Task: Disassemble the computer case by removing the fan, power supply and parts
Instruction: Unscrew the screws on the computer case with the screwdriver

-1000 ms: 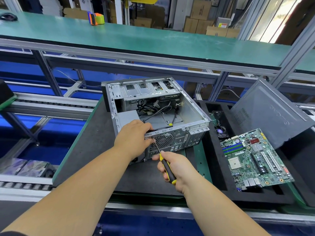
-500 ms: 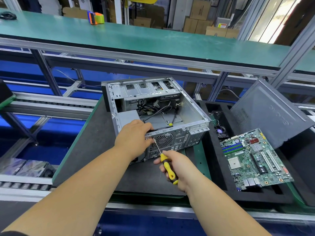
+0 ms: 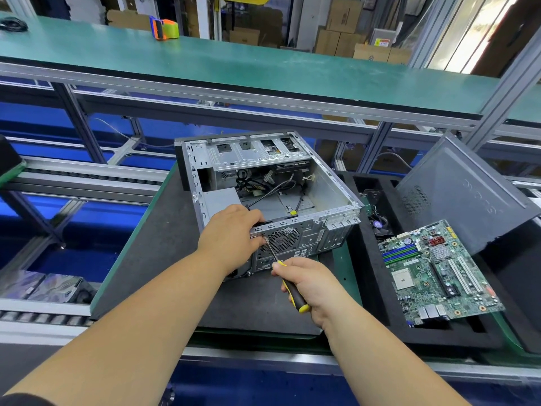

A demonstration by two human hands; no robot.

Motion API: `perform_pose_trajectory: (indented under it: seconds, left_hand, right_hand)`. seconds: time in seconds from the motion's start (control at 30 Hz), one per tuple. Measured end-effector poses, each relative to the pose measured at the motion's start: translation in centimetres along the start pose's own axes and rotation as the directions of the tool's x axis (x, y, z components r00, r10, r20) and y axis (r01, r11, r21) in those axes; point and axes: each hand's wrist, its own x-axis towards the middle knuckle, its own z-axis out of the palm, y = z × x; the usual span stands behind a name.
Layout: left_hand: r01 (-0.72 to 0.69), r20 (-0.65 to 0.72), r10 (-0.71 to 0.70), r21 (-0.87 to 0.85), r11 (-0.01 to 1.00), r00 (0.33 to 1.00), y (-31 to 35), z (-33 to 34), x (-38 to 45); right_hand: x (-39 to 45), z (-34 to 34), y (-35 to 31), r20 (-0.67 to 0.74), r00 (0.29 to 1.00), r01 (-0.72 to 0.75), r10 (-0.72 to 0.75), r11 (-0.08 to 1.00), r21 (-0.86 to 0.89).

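Observation:
An open grey computer case lies on its side on a dark foam mat, rear panel toward me. Loose cables and a grey power supply sit inside. My left hand grips the rear top edge of the case beside the round fan grille. My right hand holds a yellow-and-black screwdriver; its shaft tip meets the rear panel at the grille's left edge, next to my left fingers. The fan behind the grille is mostly hidden.
A green motherboard lies in a black foam tray to the right, with a cooler fan behind it. The case's dark side panel leans at far right. A green shelf runs across above; roller conveyor at left.
My right hand has turned the screwdriver handle slightly and shifted a little; the tip stays at the same spot. My left hand and the case have not moved.

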Motion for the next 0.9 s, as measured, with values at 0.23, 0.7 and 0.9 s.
perform_pose_trajectory:
  seconds: [0.23,0.7,0.9]
  left_hand:
    - [0.006,-0.003,-0.006,0.010,1.000,1.000,0.2,0.0,0.0]
    - [0.005,0.002,-0.005,0.009,1.000,1.000,0.1,-0.1,0.0]
    - [0.003,-0.005,-0.003,0.000,1.000,1.000,0.1,-0.1,0.1]
  right_hand:
    - [-0.5,0.6,0.3,-0.150,0.896,0.106,-0.419,0.529,-0.842]
    - [0.7,1.0,-1.7,0.153,0.976,0.203,-0.154,0.898,-0.391]
    - [1.0,1.3,-1.4,0.173,0.965,0.236,-0.195,0.937,-0.259]
